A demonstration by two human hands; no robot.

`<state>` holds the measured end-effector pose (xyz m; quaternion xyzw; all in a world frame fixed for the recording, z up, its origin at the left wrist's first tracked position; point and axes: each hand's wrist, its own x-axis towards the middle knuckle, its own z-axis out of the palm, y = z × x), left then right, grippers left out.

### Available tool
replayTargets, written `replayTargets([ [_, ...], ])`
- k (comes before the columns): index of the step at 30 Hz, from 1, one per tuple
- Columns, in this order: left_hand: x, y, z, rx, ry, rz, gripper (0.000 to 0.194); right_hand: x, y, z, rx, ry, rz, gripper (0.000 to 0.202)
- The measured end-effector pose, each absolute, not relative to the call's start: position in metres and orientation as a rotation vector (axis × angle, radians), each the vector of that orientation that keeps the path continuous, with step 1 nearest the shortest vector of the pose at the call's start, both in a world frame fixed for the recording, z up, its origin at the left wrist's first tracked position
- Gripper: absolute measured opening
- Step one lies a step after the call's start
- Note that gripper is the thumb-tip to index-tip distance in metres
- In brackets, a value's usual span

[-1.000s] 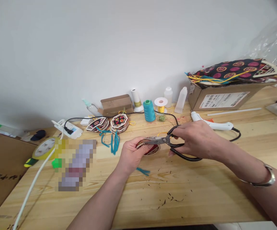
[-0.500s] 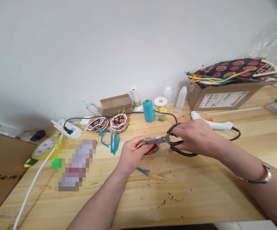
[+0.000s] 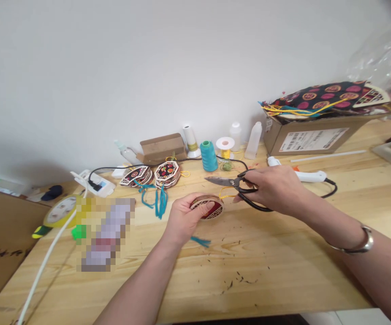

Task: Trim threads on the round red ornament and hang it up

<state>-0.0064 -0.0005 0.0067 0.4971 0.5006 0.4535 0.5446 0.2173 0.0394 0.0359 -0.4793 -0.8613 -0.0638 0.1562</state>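
My left hand (image 3: 190, 216) is closed on a round, layered wooden ornament (image 3: 213, 214) with a lattice edge and a red middle, thumb across its face. A yellow cord loop (image 3: 225, 195) comes out of its upper right side, and a teal tassel (image 3: 201, 241) hangs below my hand. In my right hand (image 3: 270, 188) is a pair of black-handled scissors (image 3: 238, 183). Their blades point left, a little above the ornament and apart from it. My fingers partly hide the handles. Dark snippets (image 3: 239, 280) lie scattered on the wooden table (image 3: 283, 275).
Stacked ornaments with teal tassels (image 3: 167, 175) lie behind my left hand. Farther back stand a teal thread cone (image 3: 209, 156), a yellow cord spool (image 3: 225, 148) and plastic bottles (image 3: 253, 140). A white glue gun (image 3: 310, 176) lies beyond my right hand, before a full cardboard box (image 3: 312, 140).
The scissors have lifted up and away from the ornament's top edge, where their blades lay before. My left hand still holds the ornament in about the same place.
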Motion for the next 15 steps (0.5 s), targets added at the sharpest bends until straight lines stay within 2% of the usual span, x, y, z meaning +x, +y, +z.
replayTargets([
  [8,-0.006,0.003,0.006,0.847,1.105,1.207,0.025,0.219,0.038,0.041,-1.501,-2.180,0.067,0.043],
  [15,-0.010,0.010,0.009,0.626,1.046,1.320,0.027,0.217,0.024,0.070,-1.434,-2.465,0.161,0.035],
])
